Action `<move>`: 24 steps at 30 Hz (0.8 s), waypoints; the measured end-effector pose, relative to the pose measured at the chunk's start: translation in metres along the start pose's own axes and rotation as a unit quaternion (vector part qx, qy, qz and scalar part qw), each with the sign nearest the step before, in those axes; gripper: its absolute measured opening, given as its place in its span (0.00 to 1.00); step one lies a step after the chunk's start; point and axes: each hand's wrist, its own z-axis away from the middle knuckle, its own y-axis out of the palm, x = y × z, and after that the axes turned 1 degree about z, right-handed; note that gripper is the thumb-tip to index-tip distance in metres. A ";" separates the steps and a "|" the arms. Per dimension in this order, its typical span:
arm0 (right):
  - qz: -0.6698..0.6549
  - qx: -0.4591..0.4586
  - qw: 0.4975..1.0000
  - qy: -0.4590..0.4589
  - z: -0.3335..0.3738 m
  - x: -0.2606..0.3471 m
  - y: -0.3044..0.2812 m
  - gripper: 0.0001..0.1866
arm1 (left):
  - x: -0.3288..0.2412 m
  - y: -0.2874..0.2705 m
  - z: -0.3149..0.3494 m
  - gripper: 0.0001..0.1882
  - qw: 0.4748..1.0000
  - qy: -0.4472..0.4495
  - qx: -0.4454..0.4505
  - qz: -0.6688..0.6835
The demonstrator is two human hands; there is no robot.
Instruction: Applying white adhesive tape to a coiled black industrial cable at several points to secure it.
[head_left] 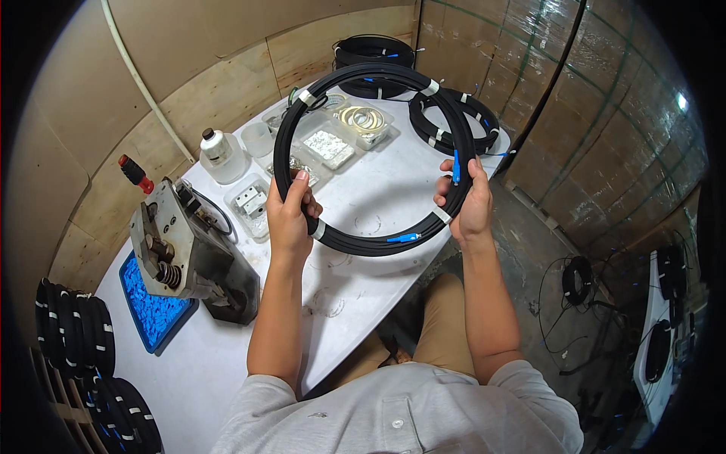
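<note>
A coil of black cable (361,73) is held up above the white table between my two hands. White tape bands (430,88) bind it at several places. My left hand (291,216) is closed round its left side, thumb on top. On the right side, my right hand (470,203) grips it with fingers wrapped round the bundle. One blue connector (456,168) lies along the coil beside my right hand. Another blue connector (404,237) sits at the coil's lower edge.
Left on the white table (355,303) stand a metal hand press (198,250) and a blue tray of small blue parts (151,299). Behind are a bottle (215,147), plastic boxes (329,142) and more coils (454,121). Wrapped cartons (575,136) are stacked at right.
</note>
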 end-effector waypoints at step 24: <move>-0.021 0.098 0.995 -0.028 0.004 0.023 -0.029 0.36 | -0.019 -0.016 -0.008 0.29 0.984 -0.005 0.156 -0.084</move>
